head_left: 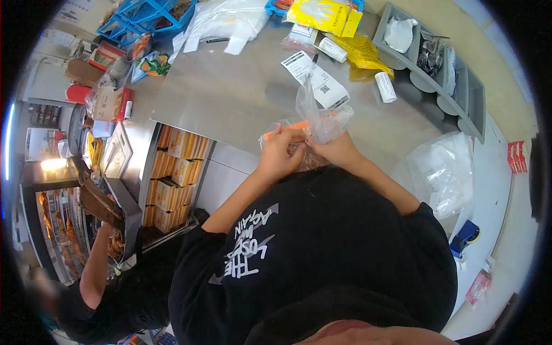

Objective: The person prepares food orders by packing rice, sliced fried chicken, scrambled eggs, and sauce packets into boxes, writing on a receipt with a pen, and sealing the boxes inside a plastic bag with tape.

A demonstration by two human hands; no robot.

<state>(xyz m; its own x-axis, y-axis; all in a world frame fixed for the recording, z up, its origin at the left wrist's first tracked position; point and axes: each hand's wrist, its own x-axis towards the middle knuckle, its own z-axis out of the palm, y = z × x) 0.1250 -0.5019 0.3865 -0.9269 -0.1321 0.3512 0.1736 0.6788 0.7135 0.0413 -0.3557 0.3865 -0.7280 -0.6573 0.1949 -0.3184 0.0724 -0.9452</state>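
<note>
A clear plastic bag (326,125) with an orange part is gathered between my two hands, close to my chest at the counter's near edge. Its twisted top stands upward, and something reddish-brown shows faintly through the lower part. My left hand (280,154) grips the bag from the left, fingers bent and pressed together. From the other side, my right hand (336,152) pinches the gathered plastic, its fingers partly hidden by the film. Just beyond the bag, a printed paper slip (322,80) lies on the steel counter (230,98).
A grey divided tray (471,103) stands at the far right, beside yellow glove packets (325,17). White plastic bags (230,23) lie at the back. Clear bags (440,169) sit right. On the left, a co-worker's hand (106,230) holds a dark tray (129,210) near a lit food cabinet (60,230).
</note>
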